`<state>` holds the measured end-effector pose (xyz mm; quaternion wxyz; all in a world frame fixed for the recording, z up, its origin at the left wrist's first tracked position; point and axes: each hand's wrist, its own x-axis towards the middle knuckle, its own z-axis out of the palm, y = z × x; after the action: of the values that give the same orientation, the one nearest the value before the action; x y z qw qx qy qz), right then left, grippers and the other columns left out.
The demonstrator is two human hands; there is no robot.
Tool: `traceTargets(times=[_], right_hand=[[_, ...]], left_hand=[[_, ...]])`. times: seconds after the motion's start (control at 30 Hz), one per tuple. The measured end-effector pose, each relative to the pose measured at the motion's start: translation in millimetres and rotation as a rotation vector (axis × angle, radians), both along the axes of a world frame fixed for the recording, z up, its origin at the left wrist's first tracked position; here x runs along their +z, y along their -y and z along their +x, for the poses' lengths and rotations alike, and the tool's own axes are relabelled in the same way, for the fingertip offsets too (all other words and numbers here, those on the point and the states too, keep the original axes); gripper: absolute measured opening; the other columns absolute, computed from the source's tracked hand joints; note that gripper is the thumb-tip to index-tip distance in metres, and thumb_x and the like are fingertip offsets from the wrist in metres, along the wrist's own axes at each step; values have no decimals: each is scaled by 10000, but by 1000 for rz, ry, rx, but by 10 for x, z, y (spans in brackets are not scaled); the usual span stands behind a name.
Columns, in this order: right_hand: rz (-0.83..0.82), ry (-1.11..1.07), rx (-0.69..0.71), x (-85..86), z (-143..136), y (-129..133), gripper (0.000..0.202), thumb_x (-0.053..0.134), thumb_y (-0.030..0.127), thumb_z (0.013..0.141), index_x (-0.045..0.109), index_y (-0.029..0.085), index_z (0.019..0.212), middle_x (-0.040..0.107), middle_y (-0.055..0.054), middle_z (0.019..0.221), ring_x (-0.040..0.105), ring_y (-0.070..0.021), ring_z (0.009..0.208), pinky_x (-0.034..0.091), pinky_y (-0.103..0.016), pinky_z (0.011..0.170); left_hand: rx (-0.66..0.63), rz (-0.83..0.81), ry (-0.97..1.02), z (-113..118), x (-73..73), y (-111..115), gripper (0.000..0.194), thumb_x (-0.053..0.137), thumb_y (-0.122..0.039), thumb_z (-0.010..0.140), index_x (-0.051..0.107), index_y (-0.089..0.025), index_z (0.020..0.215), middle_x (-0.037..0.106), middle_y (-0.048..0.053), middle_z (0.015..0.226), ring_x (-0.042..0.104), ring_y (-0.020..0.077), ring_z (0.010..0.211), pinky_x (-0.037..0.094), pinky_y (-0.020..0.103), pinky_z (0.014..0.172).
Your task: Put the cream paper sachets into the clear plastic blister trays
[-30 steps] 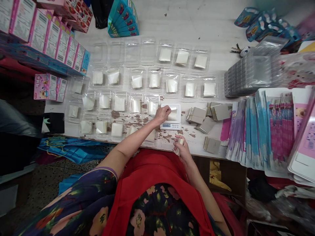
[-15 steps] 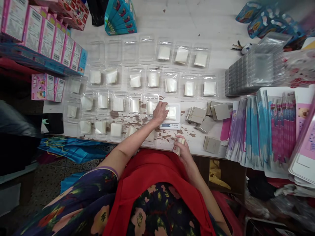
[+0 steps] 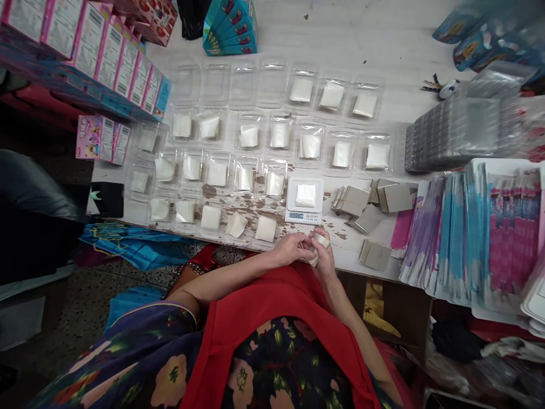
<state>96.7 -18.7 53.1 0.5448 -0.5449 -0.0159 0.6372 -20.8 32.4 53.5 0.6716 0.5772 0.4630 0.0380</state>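
Plastic trays [image 3: 243, 84], white scale [image 3: 314, 217], grey blocks [image 3: 355, 200] beyond 2 hands [image 3: 291, 250] [image 3: 326, 262] closed on cream bundle [image 3: 322, 241].

Chipped white table [image 3: 323, 34] under scale [image 3: 303, 217], trays [image 3: 244, 84]

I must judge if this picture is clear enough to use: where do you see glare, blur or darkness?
Head view: small glints on the clear trays, soft blur on the blue packets at upper right; same head view: dim floor at lower left, digits on the scale too small to read surely.
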Motion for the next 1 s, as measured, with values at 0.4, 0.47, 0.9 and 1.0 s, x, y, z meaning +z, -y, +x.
traceTargets(times=[0.4, 0.47, 0.9, 1.0], right_hand=[[113, 146, 82, 177, -51, -32, 468, 753, 419, 636, 495, 310, 1011, 486, 4, 981, 537, -146, 749, 511, -325, 741], [139, 151, 91, 202, -50, -42, 465, 755, 415, 639, 498, 309, 1011, 482, 4, 983, 526, -142, 745, 506, -321, 744], [183, 198, 118, 305, 15, -89, 436, 748, 403, 652, 504, 302, 999, 478, 10, 966, 504, -130, 699, 447, -257, 601], [162, 215, 98, 298, 14, -105, 460, 749, 422, 636, 492, 298, 997, 474, 4, 960, 503, -135, 697, 429, -245, 550]], left_hand=[[-46, 181, -32, -38, 289, -107, 180, 662, -314, 738, 711, -176, 843, 676, -7, 756, 571, 126, 694, 404, 205, 651], [-47, 191, -22, -41, 324, -118, 167, 659, -302, 738, 709, -170, 826, 665, -8, 730, 565, 127, 683, 399, 205, 638], [-10, 264, -51, 48, 435, -137, 192, 537, -260, 777, 684, -158, 708, 615, -1, 656, 498, 119, 635, 361, 220, 602], [21, 187, -20, 64, 455, -167, 217, 530, -287, 771, 677, -150, 689, 602, -5, 637, 497, 116, 634, 363, 213, 588]])
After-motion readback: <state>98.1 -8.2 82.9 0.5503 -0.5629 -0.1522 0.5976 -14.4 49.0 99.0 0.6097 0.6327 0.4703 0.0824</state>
